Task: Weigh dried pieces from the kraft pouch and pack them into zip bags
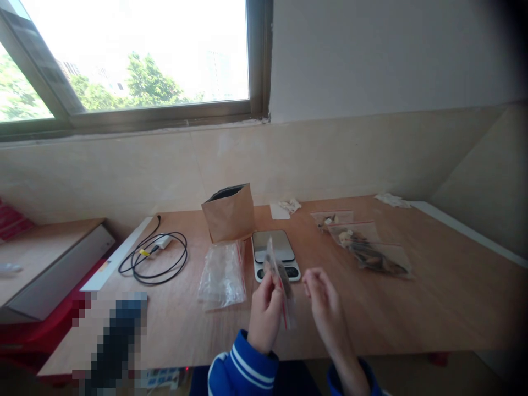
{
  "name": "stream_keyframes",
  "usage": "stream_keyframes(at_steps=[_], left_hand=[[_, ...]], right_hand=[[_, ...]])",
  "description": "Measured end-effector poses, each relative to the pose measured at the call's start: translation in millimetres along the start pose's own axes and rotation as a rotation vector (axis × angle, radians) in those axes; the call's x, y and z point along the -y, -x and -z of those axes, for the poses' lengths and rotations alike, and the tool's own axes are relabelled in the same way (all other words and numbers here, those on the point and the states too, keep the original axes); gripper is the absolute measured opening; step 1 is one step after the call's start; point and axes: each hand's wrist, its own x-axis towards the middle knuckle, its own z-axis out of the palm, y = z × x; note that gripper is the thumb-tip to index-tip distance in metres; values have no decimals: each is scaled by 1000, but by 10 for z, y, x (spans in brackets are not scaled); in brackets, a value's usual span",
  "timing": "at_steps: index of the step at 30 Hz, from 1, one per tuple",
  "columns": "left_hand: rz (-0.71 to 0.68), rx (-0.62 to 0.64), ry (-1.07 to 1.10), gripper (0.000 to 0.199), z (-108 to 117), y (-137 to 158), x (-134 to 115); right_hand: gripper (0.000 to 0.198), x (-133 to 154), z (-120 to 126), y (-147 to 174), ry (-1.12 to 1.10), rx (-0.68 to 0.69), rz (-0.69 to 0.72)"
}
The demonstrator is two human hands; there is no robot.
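My left hand (266, 308) grips a clear zip bag (285, 283) with a red seal line, held upright on edge in front of the kitchen scale (273, 247). Something dark shows inside the bag. To the right of it, my right hand (324, 300) is raised over the table with its fingers curled together, apart from the bag; whether anything is between the fingertips I cannot make out. A stack of clear zip bags (223, 275) lies left of the scale. Behind that stack stands an open brown paper pouch (231, 214).
Three filled zip bags (381, 258) overlap at the right of the wooden table (412, 313). A coiled black cable (183, 258) with a white adapter (163, 241) lies at the left. Crumpled tissue (291, 205) is near the wall. A blurred dark object covers the front left corner.
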Motion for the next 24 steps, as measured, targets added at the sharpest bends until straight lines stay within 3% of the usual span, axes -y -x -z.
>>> stream_keyframes(at_steps=[2, 4, 9, 13, 16, 19, 24], left_hand=[[-3, 16, -39, 18, -13, 13, 19], [-1, 33, -58, 20, -18, 41, 21], [32, 85, 38, 30, 3, 91, -32], [61, -51, 16, 34, 31, 56, -25], [66, -60, -7, 33, 64, 7, 8], [26, -49, -63, 36, 89, -33, 16], [-38, -54, -200, 38, 133, -68, -54]], right_hand=[[34, 45, -39, 13, -30, 241, -28], [32, 51, -69, 6, -33, 340, -47], [33, 29, -103, -44, 2, 394, 2], [36, 103, -128, -46, 63, 511, 78], [36, 145, -154, -34, 84, 552, 106], [35, 112, -190, -31, 47, 518, 130], [37, -51, -161, -103, 35, 187, 156]])
